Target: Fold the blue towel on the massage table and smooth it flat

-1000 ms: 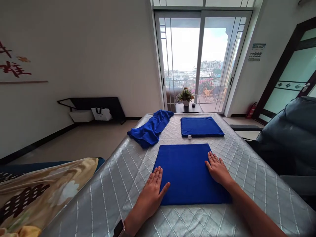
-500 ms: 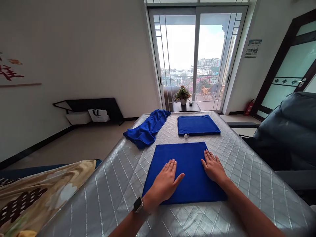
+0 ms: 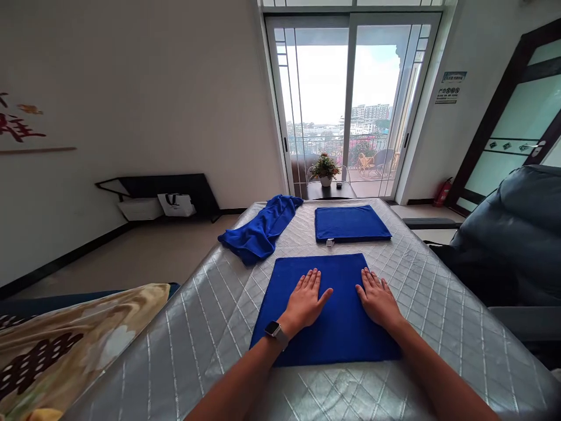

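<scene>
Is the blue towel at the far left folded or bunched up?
Bunched: the blue towel lies in loose, uneven ridges without square edges, unlike the flat square towel nearest the camera.

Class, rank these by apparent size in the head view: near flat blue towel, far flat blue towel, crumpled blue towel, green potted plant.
Largest: near flat blue towel, though closeness inflates it.
Middle: far flat blue towel and crumpled blue towel, too alike to rank.
Smallest: green potted plant.

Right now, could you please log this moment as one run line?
left hand flat on folded blue towel | right hand flat on it | neither gripping
</scene>
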`<state>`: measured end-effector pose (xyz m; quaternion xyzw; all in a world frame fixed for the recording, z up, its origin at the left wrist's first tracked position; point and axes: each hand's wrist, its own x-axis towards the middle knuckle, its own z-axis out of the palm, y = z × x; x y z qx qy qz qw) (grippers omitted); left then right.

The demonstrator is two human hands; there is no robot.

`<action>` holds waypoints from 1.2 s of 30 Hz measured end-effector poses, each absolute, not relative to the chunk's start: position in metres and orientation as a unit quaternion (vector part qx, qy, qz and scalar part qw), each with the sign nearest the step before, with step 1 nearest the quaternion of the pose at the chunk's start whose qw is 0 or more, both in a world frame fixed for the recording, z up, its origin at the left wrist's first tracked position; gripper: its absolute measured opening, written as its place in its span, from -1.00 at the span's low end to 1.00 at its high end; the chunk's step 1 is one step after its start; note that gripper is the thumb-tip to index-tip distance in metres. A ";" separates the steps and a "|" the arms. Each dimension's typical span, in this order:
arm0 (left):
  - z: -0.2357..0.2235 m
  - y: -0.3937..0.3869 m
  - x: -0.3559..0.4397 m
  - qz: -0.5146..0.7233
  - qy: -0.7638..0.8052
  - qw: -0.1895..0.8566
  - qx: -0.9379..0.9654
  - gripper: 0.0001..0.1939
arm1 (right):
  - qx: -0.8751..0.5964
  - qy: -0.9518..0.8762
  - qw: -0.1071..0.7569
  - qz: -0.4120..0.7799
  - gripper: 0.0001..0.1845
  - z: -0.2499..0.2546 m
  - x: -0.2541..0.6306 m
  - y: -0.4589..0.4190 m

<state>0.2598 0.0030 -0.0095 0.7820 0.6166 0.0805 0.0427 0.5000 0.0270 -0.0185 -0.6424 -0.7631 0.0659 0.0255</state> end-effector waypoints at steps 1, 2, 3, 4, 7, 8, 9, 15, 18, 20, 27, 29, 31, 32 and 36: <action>-0.010 0.003 0.243 0.074 0.631 0.037 0.771 -0.15 | -0.644 -0.762 0.025 0.069 -0.28 -0.019 0.500 0.027; -0.012 0.003 0.227 0.070 0.647 0.030 0.759 -0.15 | -0.644 -0.761 0.025 0.072 -0.27 -0.019 0.500 0.028; -0.013 0.003 0.213 0.069 0.662 0.021 0.746 -0.16 | -0.644 -0.761 0.024 0.073 -0.27 -0.020 0.500 0.028; -0.015 0.003 0.199 0.071 0.676 0.013 0.733 -0.17 | -0.644 -0.761 0.024 0.074 -0.27 -0.020 0.501 0.028; -0.022 0.004 0.174 0.084 0.703 -0.003 0.706 -0.17 | -0.642 -0.763 0.022 0.069 -0.27 -0.022 0.502 0.030; -0.023 0.003 0.171 0.088 0.707 -0.002 0.701 -0.15 | -0.642 -0.764 0.020 0.066 -0.27 -0.023 0.502 0.030; -0.024 0.003 0.169 0.092 0.710 0.001 0.699 -0.14 | -0.642 -0.764 0.019 0.063 -0.27 -0.024 0.501 0.030; -0.025 0.002 0.173 0.108 0.702 0.001 0.703 -0.17 | -0.648 -0.760 0.001 0.040 -0.26 -0.021 0.500 0.026; -0.025 0.002 0.172 0.109 0.700 -0.005 0.706 -0.18 | -0.644 -0.764 -0.015 0.033 -0.26 -0.014 0.500 0.030; -0.026 0.002 0.172 0.110 0.701 -0.007 0.705 -0.17 | -0.637 -0.770 -0.013 0.037 -0.27 -0.009 0.498 0.039; -0.023 -0.001 0.173 0.108 0.701 -0.015 0.705 -0.12 | -0.649 -0.758 0.021 0.068 -0.27 -0.007 0.486 0.079; -0.022 -0.001 0.173 0.100 0.702 -0.009 0.705 -0.09 | -0.651 -0.756 0.026 0.070 -0.27 -0.012 0.486 0.084; -0.023 -0.001 0.172 0.101 0.702 -0.006 0.705 -0.08 | -0.652 -0.755 0.033 0.067 -0.27 -0.018 0.486 0.086; -0.023 0.000 0.171 0.103 0.702 -0.006 0.705 -0.09 | -0.652 -0.755 0.036 0.065 -0.26 -0.020 0.487 0.086; -0.026 0.002 0.170 0.104 0.701 -0.010 0.705 -0.14 | -0.652 -0.754 0.039 0.069 -0.25 -0.021 0.488 0.087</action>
